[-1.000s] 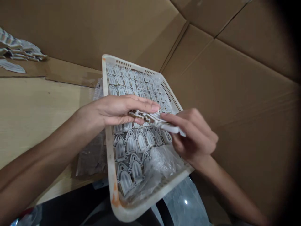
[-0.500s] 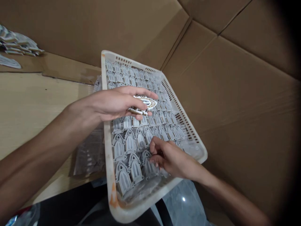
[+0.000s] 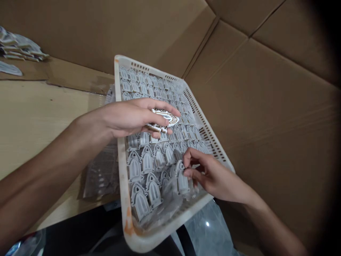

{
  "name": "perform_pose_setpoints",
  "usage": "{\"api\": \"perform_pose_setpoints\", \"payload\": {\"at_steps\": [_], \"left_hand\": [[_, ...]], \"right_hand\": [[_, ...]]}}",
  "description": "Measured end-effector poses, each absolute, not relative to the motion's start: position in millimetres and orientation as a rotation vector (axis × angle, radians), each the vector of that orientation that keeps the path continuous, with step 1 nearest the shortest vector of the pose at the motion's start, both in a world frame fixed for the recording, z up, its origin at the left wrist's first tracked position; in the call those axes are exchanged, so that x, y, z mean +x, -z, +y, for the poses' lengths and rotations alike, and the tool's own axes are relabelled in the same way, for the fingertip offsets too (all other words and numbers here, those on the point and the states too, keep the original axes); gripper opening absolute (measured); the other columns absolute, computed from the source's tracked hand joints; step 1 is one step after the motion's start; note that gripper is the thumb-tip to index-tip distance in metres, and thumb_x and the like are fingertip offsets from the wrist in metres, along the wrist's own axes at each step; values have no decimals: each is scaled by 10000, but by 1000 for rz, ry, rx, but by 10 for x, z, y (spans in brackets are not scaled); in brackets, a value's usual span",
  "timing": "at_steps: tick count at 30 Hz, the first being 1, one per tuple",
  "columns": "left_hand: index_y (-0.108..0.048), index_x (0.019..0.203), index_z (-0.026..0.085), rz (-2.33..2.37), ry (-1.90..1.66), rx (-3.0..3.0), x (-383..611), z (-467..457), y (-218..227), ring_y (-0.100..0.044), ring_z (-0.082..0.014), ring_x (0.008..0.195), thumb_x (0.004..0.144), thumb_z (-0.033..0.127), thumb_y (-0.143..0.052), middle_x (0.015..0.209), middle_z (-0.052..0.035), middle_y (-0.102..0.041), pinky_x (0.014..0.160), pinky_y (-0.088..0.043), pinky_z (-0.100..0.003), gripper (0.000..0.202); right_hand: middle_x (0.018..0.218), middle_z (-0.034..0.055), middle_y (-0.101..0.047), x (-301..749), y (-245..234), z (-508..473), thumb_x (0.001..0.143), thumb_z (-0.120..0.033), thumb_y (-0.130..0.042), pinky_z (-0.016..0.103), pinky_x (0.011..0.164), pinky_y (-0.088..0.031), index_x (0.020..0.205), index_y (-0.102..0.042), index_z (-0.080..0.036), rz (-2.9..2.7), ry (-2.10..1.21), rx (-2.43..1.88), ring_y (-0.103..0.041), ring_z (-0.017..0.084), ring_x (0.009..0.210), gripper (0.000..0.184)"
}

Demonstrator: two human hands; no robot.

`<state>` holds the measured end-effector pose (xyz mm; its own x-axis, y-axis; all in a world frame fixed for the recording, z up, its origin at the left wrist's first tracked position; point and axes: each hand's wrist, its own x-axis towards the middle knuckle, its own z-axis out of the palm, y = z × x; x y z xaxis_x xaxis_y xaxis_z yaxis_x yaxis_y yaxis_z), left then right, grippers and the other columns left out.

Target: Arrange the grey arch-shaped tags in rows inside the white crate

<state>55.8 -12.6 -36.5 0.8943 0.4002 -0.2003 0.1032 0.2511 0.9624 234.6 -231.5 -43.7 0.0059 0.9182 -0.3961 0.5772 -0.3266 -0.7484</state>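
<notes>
My left hand [image 3: 144, 117] is closed around a few white arch-shaped pieces with gold scrollwork [image 3: 170, 117], held above the middle of the basket. Between the thumb and fingers of my right hand [image 3: 204, 170] is a grey-white arch-shaped piece [image 3: 182, 179], pinched by its side and lifted near the basket's front. Beneath both hands, a white plastic basket [image 3: 122, 170] holds rows of the same arch-shaped pieces, standing tilted on clear plastic film [image 3: 167, 209]. Part of the middle rows is hidden under my left hand.
Cardboard walls [image 3: 266, 106] rise behind and to the right of the basket. On the left lies a pale wooden tabletop [image 3: 48, 117], with a pile of white pieces [image 3: 21, 46] at its far edge. Clear plastic bags [image 3: 101, 174] lie against the basket's left side.
My right hand has moved right and slightly up, drawing one arch-shaped piece out of the front row. My left hand has barely shifted and keeps its pieces.
</notes>
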Motion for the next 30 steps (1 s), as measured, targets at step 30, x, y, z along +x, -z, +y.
{"api": "perform_pose_setpoints", "payload": {"at_steps": [30], "left_hand": [[-750, 1269, 252, 439, -184, 1373, 546, -129, 381, -698, -192, 811, 822, 161, -788, 1216, -114, -731, 547, -484, -215, 457]], "right_hand": [[688, -58, -536, 2162, 812, -2304, 970, -204, -662, 274, 567, -334, 884, -516, -220, -1781, -1012, -2066, -429, 103, 602, 170]]}}
